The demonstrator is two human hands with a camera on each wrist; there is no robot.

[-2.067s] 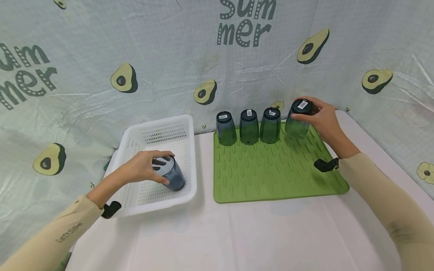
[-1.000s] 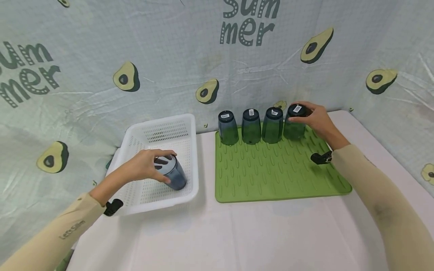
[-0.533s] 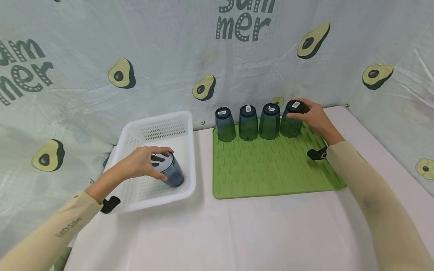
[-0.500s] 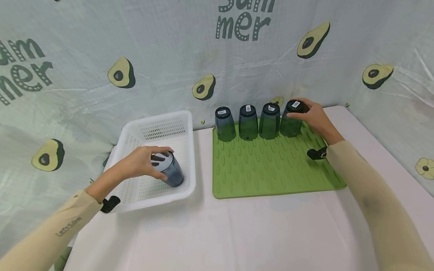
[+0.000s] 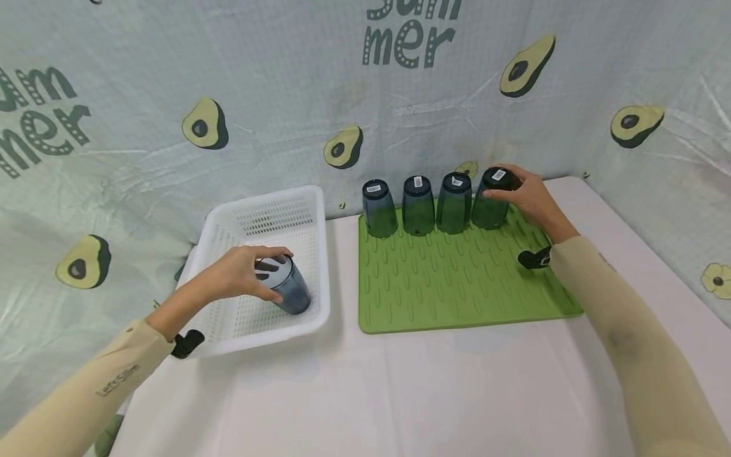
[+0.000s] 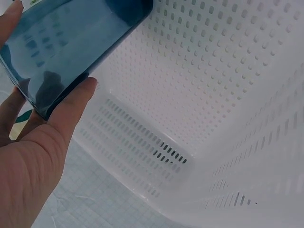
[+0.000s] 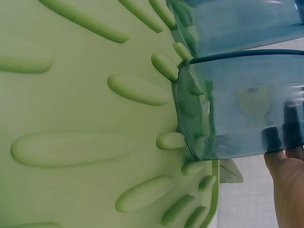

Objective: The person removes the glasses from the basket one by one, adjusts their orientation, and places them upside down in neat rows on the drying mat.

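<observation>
In the head view, my left hand (image 5: 235, 274) grips a blue-tinted glass tumbler (image 5: 295, 293) near its upper end, inside the white perforated basket (image 5: 323, 266). The left wrist view shows thumb and fingers round this tumbler (image 6: 80, 42). Over at the right, my right hand (image 5: 535, 200) holds another tumbler (image 5: 489, 211) near its base, thumb in front. That tumbler is upside down, a white label on its base. Its rim meets the ribbed green mat (image 5: 445, 285), and the right wrist view shows its wall (image 7: 237, 109) close beside the neighbouring tumbler (image 7: 237, 23).
Three more upside-down tumblers, left (image 5: 380, 212), middle (image 5: 419, 209) and right (image 5: 455, 206), line the mat's back edge. A white cloth (image 5: 365, 393) covers the table. Behind hangs a curtain (image 5: 274, 82) printed with avocados and lettering.
My right hand has moved left and lowered its tumbler onto the mat, beside the third one; it holds still over the last half second. The left hand keeps its grip. The head view shifts slightly.
</observation>
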